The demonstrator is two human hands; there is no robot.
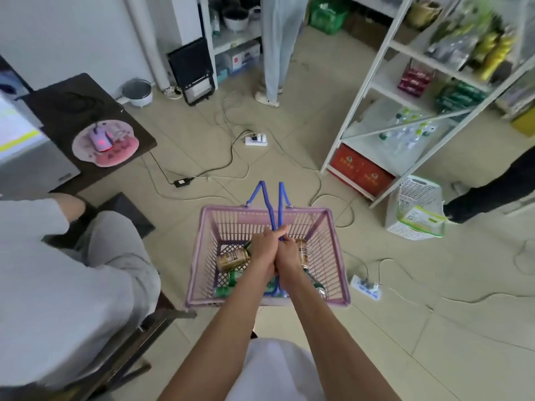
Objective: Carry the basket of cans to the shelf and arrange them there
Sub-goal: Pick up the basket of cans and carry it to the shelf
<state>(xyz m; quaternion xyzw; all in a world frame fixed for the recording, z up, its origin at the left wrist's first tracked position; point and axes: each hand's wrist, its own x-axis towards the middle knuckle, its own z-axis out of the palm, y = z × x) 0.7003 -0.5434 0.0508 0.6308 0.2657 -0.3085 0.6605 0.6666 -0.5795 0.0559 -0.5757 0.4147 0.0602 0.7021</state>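
I am standing on a tiled floor with the tall white metal shelf rack (388, 73) rising ahead and to my right, its flat boards carrying bottles and packets, well apart from what I am carrying. Below me I am holding up the rectangular pink plastic basket (207, 250), its walls and floor moulded in an open lattice and its rim smooth and rounded. My left hand (262, 250) and my right hand (288, 254) are pressing against each other over the middle of the basket, both curling tightly round the two thin blue hoop handles (272, 209), which are meeting in my grip. Down on the basket's grid floor, smooth cylindrical metal cans are lying on their sides: a gold can (231, 259) to the left of my hands, a second gold one (304, 253) showing beside my right wrist, and a green can (228, 287) nearer to me, partly hidden under my forearms.
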